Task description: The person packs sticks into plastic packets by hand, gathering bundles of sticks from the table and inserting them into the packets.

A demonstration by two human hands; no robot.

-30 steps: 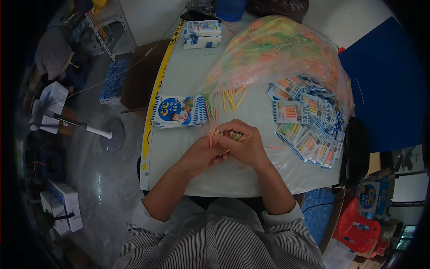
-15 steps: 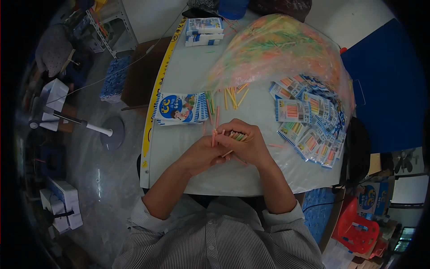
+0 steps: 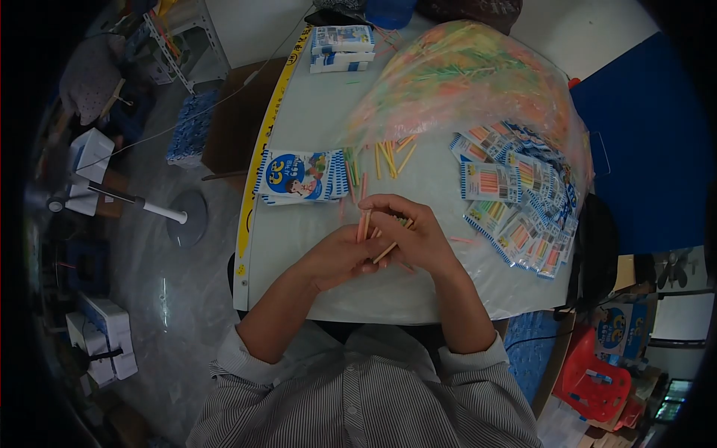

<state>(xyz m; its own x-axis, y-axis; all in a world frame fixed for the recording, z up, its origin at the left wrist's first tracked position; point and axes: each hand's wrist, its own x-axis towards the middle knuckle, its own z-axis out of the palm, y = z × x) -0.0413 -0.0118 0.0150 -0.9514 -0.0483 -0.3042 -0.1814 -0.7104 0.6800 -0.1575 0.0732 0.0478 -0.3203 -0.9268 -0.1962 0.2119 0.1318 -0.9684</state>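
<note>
My left hand is closed around a few thin pink candy sticks that stand up from its grip. Against it, my right hand is curled round a small bunch of mixed-colour candy sticks, some pointing down toward the left palm. Where the fingers overlap, part of both bunches is hidden. Just beyond my hands, loose green and pink sticks lie beside a stack of blue-and-white printed packets. Several yellow sticks rest farther right.
A big clear bag of coloured sticks fills the table's far side. On the right lies a heap of filled packets; more packets sit at the far left. A red chair stands on the floor at right.
My right fingers have shifted slightly over the left hand, and the sticks between them have turned. A pale stick now shows more plainly below the right fingers. The packets stay put.
</note>
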